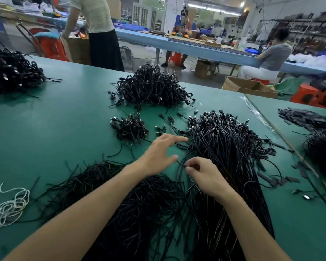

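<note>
Cropped by left edge: cable heap [11, 72]. Cropped by right edge: second heap [322, 146]. Hidden inside curled fingers of right hand [205, 176]: gripped stretch of cable [180, 163]. Too small to tell: type of plugs [215, 113].

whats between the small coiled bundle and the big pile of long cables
In the head view, a few loose cable ends with connectors lie on the green table between the small coiled bundle and the pile of long cables.

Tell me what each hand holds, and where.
The right hand pinches a thin black cable near what looks like its end. The left hand is spread and holds nothing.
</note>
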A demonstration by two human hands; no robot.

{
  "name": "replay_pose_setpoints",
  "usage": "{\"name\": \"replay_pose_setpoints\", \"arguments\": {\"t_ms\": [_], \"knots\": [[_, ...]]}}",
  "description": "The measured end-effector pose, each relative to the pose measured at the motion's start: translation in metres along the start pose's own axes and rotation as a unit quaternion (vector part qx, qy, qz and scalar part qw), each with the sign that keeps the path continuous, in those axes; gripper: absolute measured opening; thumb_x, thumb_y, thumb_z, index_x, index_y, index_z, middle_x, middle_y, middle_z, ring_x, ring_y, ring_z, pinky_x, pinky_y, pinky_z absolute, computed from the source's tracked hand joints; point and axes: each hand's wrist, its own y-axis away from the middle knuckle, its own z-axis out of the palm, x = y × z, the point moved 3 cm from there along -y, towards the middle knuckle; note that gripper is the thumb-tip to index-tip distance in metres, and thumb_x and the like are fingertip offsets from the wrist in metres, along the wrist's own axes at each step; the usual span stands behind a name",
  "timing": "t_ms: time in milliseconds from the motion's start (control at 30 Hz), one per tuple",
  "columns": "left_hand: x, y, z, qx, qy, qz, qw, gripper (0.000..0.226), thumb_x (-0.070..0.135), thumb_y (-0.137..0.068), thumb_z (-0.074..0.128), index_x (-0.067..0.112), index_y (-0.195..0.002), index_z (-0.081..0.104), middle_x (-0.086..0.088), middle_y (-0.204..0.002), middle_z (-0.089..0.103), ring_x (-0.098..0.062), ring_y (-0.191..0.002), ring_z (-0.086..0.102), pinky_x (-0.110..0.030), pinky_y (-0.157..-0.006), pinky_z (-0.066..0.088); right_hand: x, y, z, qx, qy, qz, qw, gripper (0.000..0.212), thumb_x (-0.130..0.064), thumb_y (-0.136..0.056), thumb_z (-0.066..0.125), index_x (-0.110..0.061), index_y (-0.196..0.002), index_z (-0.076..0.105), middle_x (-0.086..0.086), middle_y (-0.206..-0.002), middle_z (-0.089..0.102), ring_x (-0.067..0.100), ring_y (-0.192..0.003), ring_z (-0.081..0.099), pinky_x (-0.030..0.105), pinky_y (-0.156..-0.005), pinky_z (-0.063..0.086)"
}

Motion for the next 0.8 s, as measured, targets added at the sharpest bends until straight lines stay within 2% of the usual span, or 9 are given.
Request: {"name": "replay_pose_setpoints", "arguments": {"t_ms": [33, 100, 167, 267, 367, 467, 600, 700, 800], "knots": [[0.005, 0.001, 0.006, -0.024, -0.014, 0.017, 0.999, 0.046, 0.015, -0.093, 0.065, 0.037, -0.132, 0.058, 0.008, -0.132, 0.051, -0.009, -0.124, 0.045, -0.023, -0.103, 0.039, -0.007, 0.004, 0.004, -0.034, 0.0, -0.03, 0.999, 0.015, -0.012, -0.093, 0.06, -0.024, -0.085, 0.064, -0.013, -0.077, 0.064, 0.007, -0.071, 0.058, 0.021, -0.065, 0.047], [0.011, 0.003, 0.01, -0.05, -0.028, 0.029, 0.998, 0.024, 0.026, -0.101, 0.055, 0.026, -0.12, 0.069, 0.003, -0.134, 0.054, -0.012, -0.126, 0.043, -0.034, -0.111, 0.032, -0.015, 0.011, 0.005, -0.048, -0.025, -0.074, 0.996, 0.022, -0.01, -0.094, 0.061, -0.024, -0.078, 0.064, -0.019, -0.064, 0.06, -0.002, -0.059, 0.05, 0.019, -0.061, 0.04], [0.01, 0.007, 0.009, -0.059, 0.019, -0.003, 0.998, 0.049, 0.044, -0.104, 0.037, 0.014, -0.097, 0.074, 0.0, -0.119, 0.065, -0.014, -0.115, 0.054, -0.039, -0.108, 0.039, -0.017, 0.015, -0.005, 0.006, -0.071, -0.084, 0.994, 0.018, -0.012, -0.096, 0.06, -0.023, -0.084, 0.068, -0.018, -0.064, 0.061, -0.004, -0.059, 0.05, 0.015, -0.059, 0.04], [-0.001, 0.022, -0.002, -0.021, 0.091, -0.043, 0.995, 0.072, 0.065, -0.098, 0.027, 0.014, -0.063, 0.064, -0.019, -0.083, 0.07, -0.028, -0.081, 0.066, -0.032, -0.082, 0.051, -0.009, 0.019, -0.026, 0.124, -0.144, -0.061, 0.98, 0.016, -0.018, -0.1, 0.056, -0.025, -0.092, 0.068, -0.009, -0.071, 0.064, 0.004, -0.062, 0.053, 0.021, -0.061, 0.046], [-0.011, 0.031, -0.02, 0.086, 0.058, -0.017, 0.994, 0.057, 0.065, -0.093, 0.039, 0.02, -0.063, 0.054, 0.002, -0.055, 0.054, -0.009, -0.045, 0.045, -0.026, -0.051, 0.04, 0.002, 0.018, -0.042, 0.223, -0.15, -0.022, 0.963, 0.016, -0.021, -0.102, 0.053, -0.029, -0.093, 0.064, 0.002, -0.078, 0.065, 0.013, -0.066, 0.052, 0.031, -0.064, 0.049], [-0.014, 0.036, -0.043, 0.191, 0.02, 0.018, 0.981, 0.048, 0.059, -0.095, 0.044, 0.023, -0.063, 0.045, 0.009, -0.05, 0.043, -0.009, -0.039, 0.038, -0.018, -0.037, 0.029, 0.009, 0.018, -0.05, 0.28, -0.123, -0.012, 0.952, 0.014, -0.023, -0.101, 0.053, -0.023, -0.096, 0.066, -0.005, -0.069, 0.06, -0.001, -0.051, 0.046, 0.018, -0.05, 0.044], [-0.02, 0.043, -0.062, 0.245, -0.068, 0.022, 0.967, 0.053, 0.059, -0.095, 0.049, 0.022, -0.057, 0.046, 0.01, -0.046, 0.043, -0.009, -0.038, 0.039, -0.018, -0.04, 0.032, 0.004, 0.02, -0.039, 0.182, -0.089, -0.057, 0.978, 0.015, -0.028, -0.099, 0.056, -0.024, -0.092, 0.068, 0.008, -0.064, 0.058, 0.002, -0.041, 0.037, 0.016, -0.041, 0.034], [-0.024, 0.047, -0.057, 0.168, -0.006, 0.005, 0.986, 0.054, 0.059, -0.091, 0.051, 0.018, -0.056, 0.051, 0.011, -0.047, 0.043, -0.006, -0.042, 0.037, -0.016, -0.045, 0.032, -0.01, 0.022, -0.026, 0.097, -0.062, -0.092, 0.989, 0.02, -0.028, -0.101, 0.052, -0.031, -0.091, 0.07, 0.005, -0.07, 0.062, 0.003, -0.047, 0.041, 0.016, -0.047, 0.034], [-0.019, 0.054, -0.045, 0.1, 0.034, 0.01, 0.994, 0.048, 0.058, -0.092, 0.049, 0.02, -0.065, 0.062, 0.013, -0.048, 0.046, -0.005, -0.042, 0.037, -0.014, -0.044, 0.03, -0.026, 0.022, -0.005, 0.037, -0.048, -0.108, 0.992, 0.024, -0.03, -0.104, 0.045, -0.028, -0.108, 0.069, -0.006, -0.077, 0.062, -0.004, -0.06, 0.052, 0.012, -0.058, 0.04]]}}
